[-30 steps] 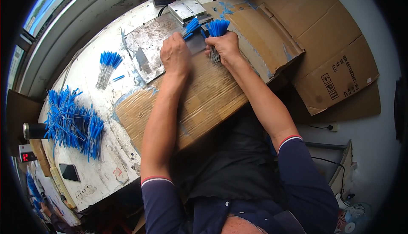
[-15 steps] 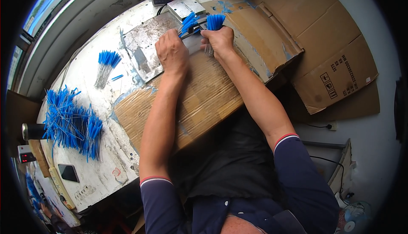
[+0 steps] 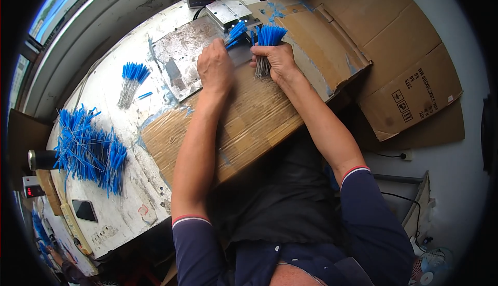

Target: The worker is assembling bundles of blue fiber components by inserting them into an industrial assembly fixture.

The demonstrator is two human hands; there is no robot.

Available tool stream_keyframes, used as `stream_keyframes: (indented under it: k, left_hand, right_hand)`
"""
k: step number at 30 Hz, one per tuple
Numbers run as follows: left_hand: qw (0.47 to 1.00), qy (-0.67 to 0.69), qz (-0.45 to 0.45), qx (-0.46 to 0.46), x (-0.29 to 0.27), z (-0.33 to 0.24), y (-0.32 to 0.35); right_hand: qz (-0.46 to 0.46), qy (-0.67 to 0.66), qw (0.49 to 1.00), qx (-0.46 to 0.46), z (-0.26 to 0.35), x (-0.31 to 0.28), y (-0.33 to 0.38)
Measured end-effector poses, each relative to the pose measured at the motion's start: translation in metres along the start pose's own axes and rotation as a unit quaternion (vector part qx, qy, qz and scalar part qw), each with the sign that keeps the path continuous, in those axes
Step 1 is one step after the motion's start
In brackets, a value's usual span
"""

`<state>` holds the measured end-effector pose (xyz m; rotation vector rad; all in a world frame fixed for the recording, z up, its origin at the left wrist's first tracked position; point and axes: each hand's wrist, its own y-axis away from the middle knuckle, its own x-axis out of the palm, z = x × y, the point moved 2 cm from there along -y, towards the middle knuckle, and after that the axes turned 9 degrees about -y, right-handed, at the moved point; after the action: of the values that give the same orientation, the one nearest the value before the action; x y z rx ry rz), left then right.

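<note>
My right hand has its fingers clamped round a bundle of blue-tipped wires. My left hand, fingers together, pinches a smaller bunch just beside it, over the metal plate.

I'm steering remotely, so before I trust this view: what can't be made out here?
All head view.
- Left hand: its grip on the small bundle is hidden by the hand's back.
- Right hand: covers the big bundle's middle.
- Small device: cut off by the left edge.
</note>
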<state>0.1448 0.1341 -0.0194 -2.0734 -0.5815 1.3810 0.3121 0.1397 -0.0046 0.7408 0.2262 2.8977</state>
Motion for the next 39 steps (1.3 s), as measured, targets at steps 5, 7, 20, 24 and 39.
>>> stream_keyframes:
  k: [5, 7, 20, 24, 39]
  left_hand:
    - [0.999, -0.01, 0.017, 0.026, -0.002, -0.003, 0.0]
    - [0.998, -0.025, 0.026, 0.042, -0.002, -0.004, 0.001]
    - [0.998, -0.026, -0.018, -0.053, -0.004, 0.003, -0.001]
    - [0.997, -0.039, -0.051, -0.032, -0.008, 0.0, -0.003]
    - [1.0, 0.002, 0.023, 0.014, 0.0, -0.001, 0.0]
  right_hand:
    - [0.002, 0.027, 1.0, -0.004, 0.001, 0.001, 0.004]
    - [-0.001, 0.065, 0.998, -0.023, 0.0, 0.001, 0.003]
    - [-0.04, 0.203, 0.977, -0.05, -0.003, 0.011, -0.013]
    - [-0.059, 0.231, 0.968, -0.076, -0.002, 0.015, -0.017]
    - [0.024, -0.012, 1.0, -0.015, 0.002, -0.006, -0.002]
